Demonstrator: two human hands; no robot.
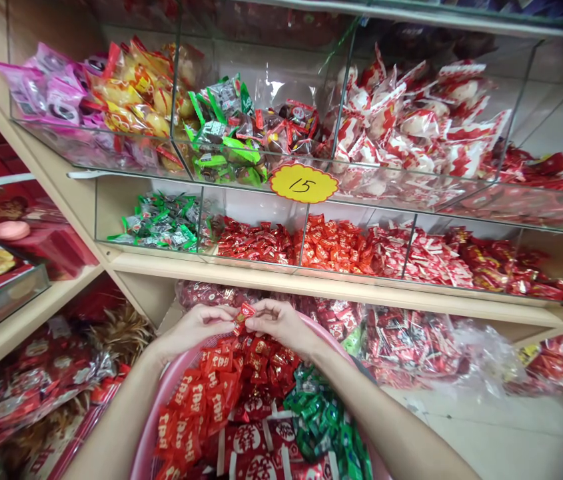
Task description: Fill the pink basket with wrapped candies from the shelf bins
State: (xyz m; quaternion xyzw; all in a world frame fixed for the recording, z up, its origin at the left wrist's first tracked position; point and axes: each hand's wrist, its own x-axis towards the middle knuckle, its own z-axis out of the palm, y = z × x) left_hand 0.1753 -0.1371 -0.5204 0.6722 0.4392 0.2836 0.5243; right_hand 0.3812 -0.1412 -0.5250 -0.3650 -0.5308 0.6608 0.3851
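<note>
A small red wrapped candy (244,316) is pinched between my left hand (200,328) and my right hand (281,324), with the fingertips of both closed on its sides. Just below them is a pink basket (154,417). Orange-red candies (196,400) fill its left side, darker red ones (261,363) lie at the far end, and green candies (328,417) are heaped on the right. Maroon packets with white print (251,443) lie at the near end. My right forearm passes over the basket's right rim and hides part of it.
Ahead, clear shelf bins (256,260) hold sorted candies in two tiers. A yellow price tag (304,183) reads 15. Bagged candies (411,340) lie under the wooden shelf edge (341,293). More packets (36,367) and a side shelf (26,320) stand at the left.
</note>
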